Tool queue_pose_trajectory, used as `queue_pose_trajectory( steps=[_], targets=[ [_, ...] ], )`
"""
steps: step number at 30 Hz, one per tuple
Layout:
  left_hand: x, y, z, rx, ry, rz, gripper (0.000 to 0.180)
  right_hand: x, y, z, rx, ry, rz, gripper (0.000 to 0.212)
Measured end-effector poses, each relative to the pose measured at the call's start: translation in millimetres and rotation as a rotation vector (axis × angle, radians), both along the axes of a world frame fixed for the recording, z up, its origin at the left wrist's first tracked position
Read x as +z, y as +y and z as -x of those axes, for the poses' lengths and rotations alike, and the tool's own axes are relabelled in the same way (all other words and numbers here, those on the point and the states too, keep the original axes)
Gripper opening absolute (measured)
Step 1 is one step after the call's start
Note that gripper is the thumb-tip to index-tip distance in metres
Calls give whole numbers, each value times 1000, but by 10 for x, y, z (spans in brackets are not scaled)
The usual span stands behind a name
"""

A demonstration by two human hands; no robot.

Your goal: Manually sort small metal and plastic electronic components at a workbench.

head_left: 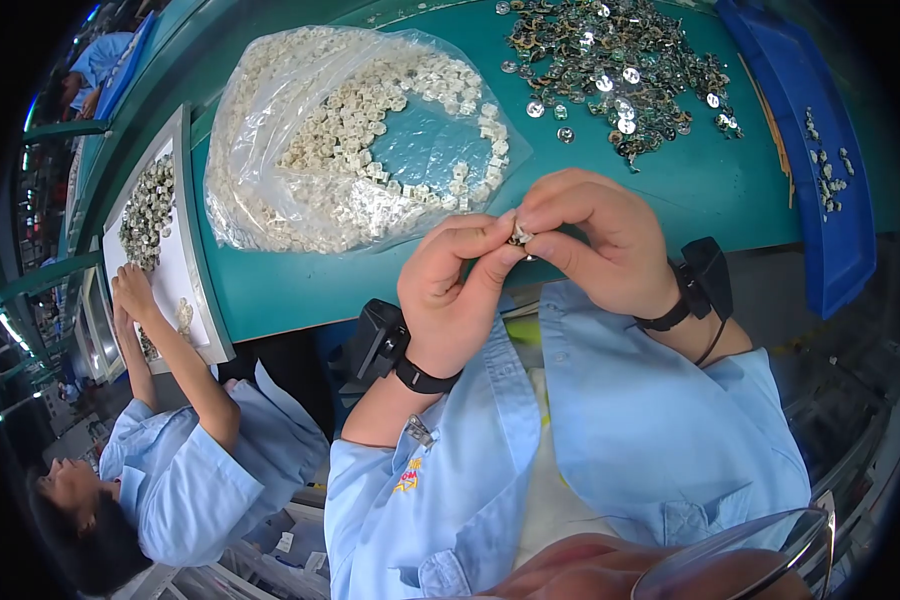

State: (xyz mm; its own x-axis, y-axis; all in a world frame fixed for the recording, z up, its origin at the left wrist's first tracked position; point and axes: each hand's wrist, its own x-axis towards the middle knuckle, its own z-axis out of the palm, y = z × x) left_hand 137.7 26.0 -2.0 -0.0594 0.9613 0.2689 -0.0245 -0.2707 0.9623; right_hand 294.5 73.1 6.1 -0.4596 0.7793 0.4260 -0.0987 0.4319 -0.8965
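On the teal table (pixel 690 190), both hands (pixel 530 265) pinch a small part (pixel 519 236).

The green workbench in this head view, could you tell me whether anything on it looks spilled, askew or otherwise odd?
Nothing stands out as spilled or damaged. The small pale parts lie on an opened clear plastic bag, the shiny metal discs sit in a loose heap on the green workbench, and both hands, left hand and right hand, pinch one small part.
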Motion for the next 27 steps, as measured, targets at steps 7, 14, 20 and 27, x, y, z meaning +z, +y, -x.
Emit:
queue_pose_trajectory(
  steps=[7, 14, 20, 27],
  targets=[
    [-12, 17, 67, 26, 170, -85, 14, -78, 35, 50, 22, 13, -151, 17],
    [-103, 40, 107, -58, 43, -2, 11, -114, 143, 18, 79, -67, -287, 29],
    [-72, 44, 83, -127, -635, 396, 10, -102, 122, 135, -1, -111, -197, 33],
    [-146, 58, 129, -393, -872, 509, 12, -132, 130, 77, -158, -166, -448, 32]
  ],
)
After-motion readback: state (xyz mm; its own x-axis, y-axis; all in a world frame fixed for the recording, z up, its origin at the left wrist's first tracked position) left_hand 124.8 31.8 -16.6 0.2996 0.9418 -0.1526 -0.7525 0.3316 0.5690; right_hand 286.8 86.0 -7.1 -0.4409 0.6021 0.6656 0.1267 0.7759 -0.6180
